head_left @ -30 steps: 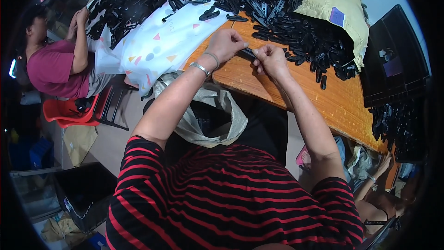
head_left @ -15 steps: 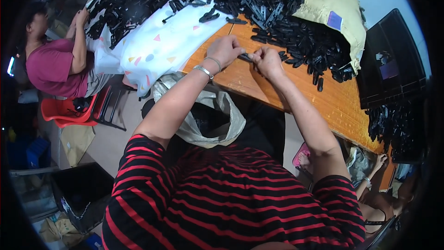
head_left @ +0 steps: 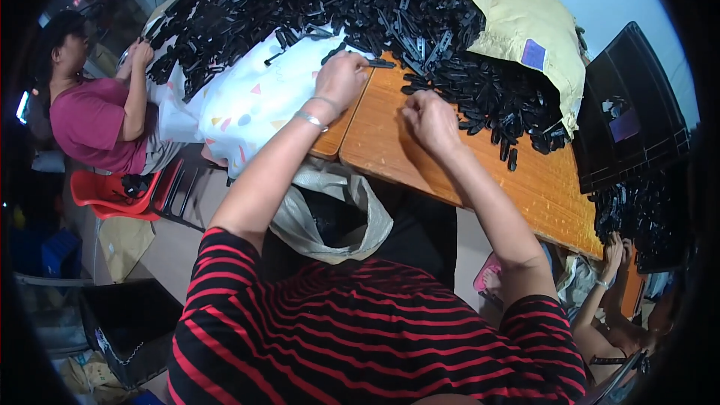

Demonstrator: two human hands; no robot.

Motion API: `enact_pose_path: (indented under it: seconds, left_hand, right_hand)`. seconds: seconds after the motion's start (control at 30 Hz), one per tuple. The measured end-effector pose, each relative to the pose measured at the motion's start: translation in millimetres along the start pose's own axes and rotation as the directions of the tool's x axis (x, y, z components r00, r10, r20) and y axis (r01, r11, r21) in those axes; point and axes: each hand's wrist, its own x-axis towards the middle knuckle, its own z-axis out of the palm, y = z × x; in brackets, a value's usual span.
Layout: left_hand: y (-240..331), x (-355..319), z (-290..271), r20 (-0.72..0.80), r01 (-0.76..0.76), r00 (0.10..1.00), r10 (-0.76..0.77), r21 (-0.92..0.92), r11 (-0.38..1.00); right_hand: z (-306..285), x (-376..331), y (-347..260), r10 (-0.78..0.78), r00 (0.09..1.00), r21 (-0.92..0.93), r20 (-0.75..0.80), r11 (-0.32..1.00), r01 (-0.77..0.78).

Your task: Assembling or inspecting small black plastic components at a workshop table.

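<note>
Hands among loose black pieces at a wooden table (head_left: 375,135). Its bare surface, in front of the person, gives both hands room; handling appears steadiest over this wood rather than over the soft white sheet (head_left: 232,101) to the left, which could crease and shift. A broad pile of black pieces (head_left: 262,0) covers the far side, and a yellow sack (head_left: 517,22) lies with its mouth toward the person, more pieces spread before it. Keeping the wrists clear of this tangle should avoid dragging neighbours along.

The right hand (head_left: 435,124), over the wood near the pile's edge, has its fingers curled in; whether they enclose anything cannot be told. Its low position seems well suited to steady work. The left hand (head_left: 341,81) reaches farther, fingers bent toward a single black piece (head_left: 381,63) at the sheet's edge; whether they grip it or only lie beside it cannot be told. This slim, elongated piece probably handles best pinched across its narrow width, with light fingertip pressure, one at a time.
</note>
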Motion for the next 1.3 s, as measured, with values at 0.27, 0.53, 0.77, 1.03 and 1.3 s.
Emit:
enact_pose_path:
  seconds: [0.27, 0.53, 0.77, 1.03, 1.3]
  left_hand:
    - [-2, 37, 45, 0.092, -0.200, 0.980, 0.179, 0.355, 0.913]
    - [-4, 8, 33, 0.047, -0.240, 0.971, 0.235, 0.178, 0.954]
    - [0, -13, 10, 0.217, 0.013, 0.975, 0.046, -0.260, 0.966]
    - [34, -39, -10, 0.609, 0.599, 0.783, -0.126, -0.683, 0.418]
    - [30, -64, 10, 0.369, 0.419, 0.905, -0.211, -0.688, 0.593]
  right_hand:
    - [16, 21, 23, 0.029, 0.999, -0.268, 0.029, 0.963, -0.020]
    - [14, -5, -7, -0.118, 0.985, -0.066, 0.123, 0.990, 0.127]
    - [-12, 5, -8, -0.087, 0.996, 0.019, 0.016, 0.996, 0.087]
    - [-23, 5, -2, -0.088, 0.981, 0.317, 0.171, 0.948, 0.030]
    - [-11, 7, 7, 0.233, 0.858, 0.493, 0.458, 0.737, -0.463]
